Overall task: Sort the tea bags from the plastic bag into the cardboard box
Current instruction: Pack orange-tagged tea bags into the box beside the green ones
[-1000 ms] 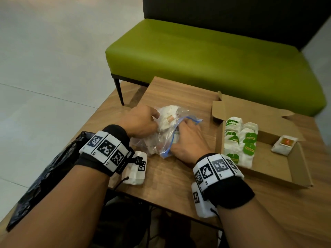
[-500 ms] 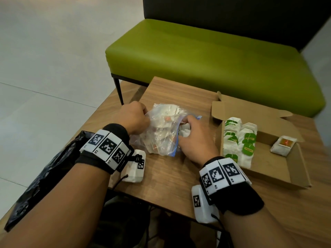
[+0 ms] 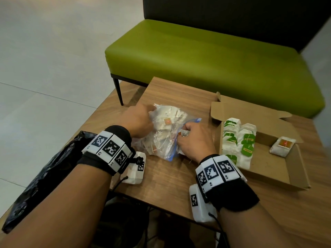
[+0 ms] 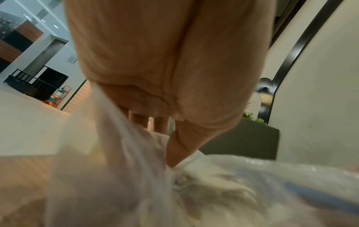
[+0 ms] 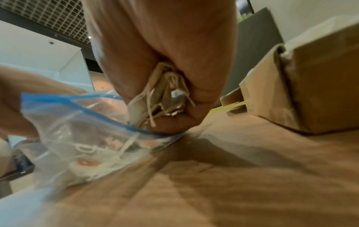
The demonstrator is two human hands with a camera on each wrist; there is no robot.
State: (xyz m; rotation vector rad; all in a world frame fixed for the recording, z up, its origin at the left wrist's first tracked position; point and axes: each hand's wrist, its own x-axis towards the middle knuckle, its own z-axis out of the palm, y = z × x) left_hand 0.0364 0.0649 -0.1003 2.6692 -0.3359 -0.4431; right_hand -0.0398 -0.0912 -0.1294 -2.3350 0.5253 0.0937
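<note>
Firstly, bench (image 3: 206, 56): green seat, dark back, standing behind the table.

Table (image 3: 161, 178): wood-grain top; carries everything listed below.

Black bag (image 3: 41, 178): crumpled, lying at the table's near left edge under the left forearm.

Box (image 3: 268, 169): brown cardboard, open, flaps up, at the right of the table. Holds two rows of green-tag tea bags (image 3: 238, 142) packed against its left wall, and one orange-tag tea bag (image 3: 283, 146) lying apart by the far right wall.

Plastic bag (image 3: 166, 133): clear, blue zip strip, lying on the table just left of the box, between the two hands. Contains a loose heap of white tea bags; several orange tags show through the film.

Left hand (image 3: 138, 120): on the far left side of the plastic bag; the left wrist view shows thumb and fingers pinching the gathered film.

Right hand (image 3: 195, 140): at the mouth of the plastic bag, beside the box's left wall, fingers closed round a bundle of tea bags (image 5: 165, 98) with strings hanging from the fist.
</note>
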